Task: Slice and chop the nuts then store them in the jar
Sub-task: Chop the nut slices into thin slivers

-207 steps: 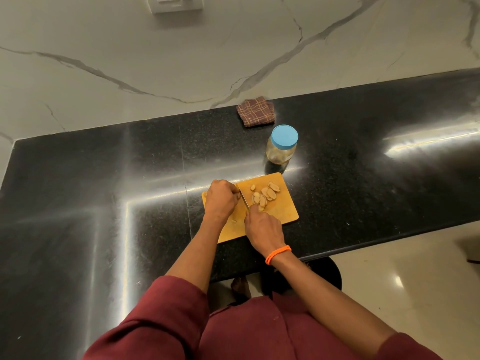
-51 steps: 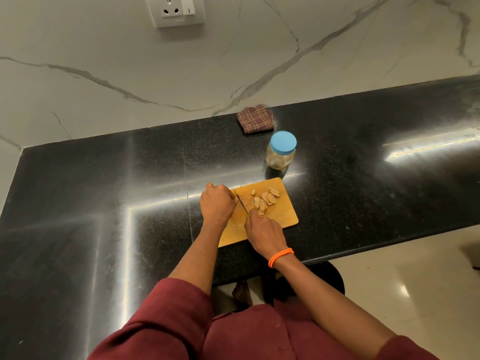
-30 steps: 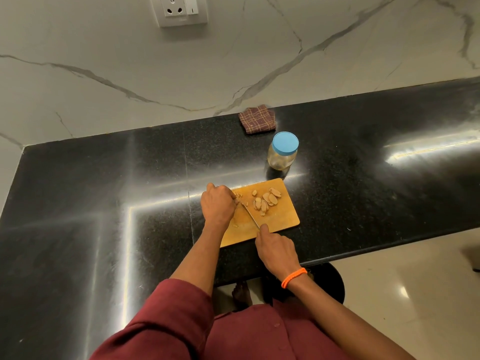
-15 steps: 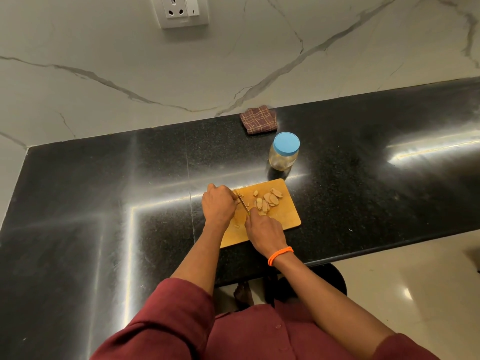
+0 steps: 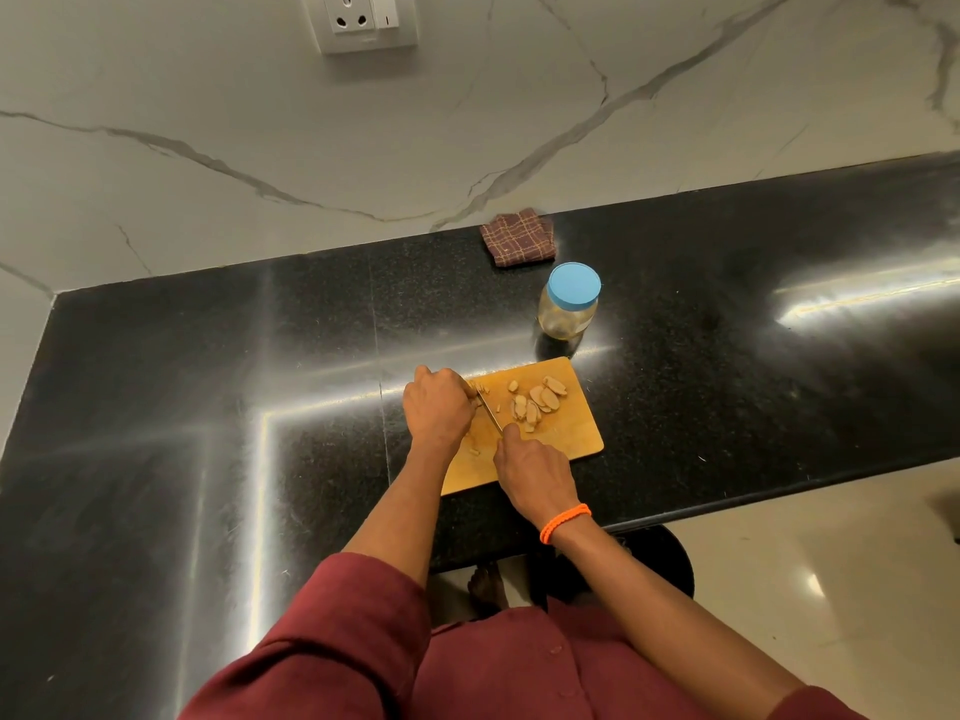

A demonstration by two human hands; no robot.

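A wooden cutting board (image 5: 576, 433) lies on the black counter. Pale nut pieces (image 5: 535, 402) sit in a loose pile on its far half, with small chopped bits near the left edge. My right hand (image 5: 535, 472) grips a knife (image 5: 491, 415) whose thin blade slants across the board. My left hand (image 5: 436, 407) is curled over the board's left end, its fingertips holding a nut beside the blade; the nut itself is mostly hidden. A clear jar with a blue lid (image 5: 569, 304) stands closed just behind the board.
A folded brown checked cloth (image 5: 518, 237) lies against the marble wall behind the jar. A wall socket (image 5: 366, 18) is above. The counter's front edge (image 5: 779, 491) runs close behind my right wrist, with pale floor below it.
My right hand pulled the knife back toward me a second ago, then returned to the board; the blade now lies a little lower on the board, beside my left fingers.
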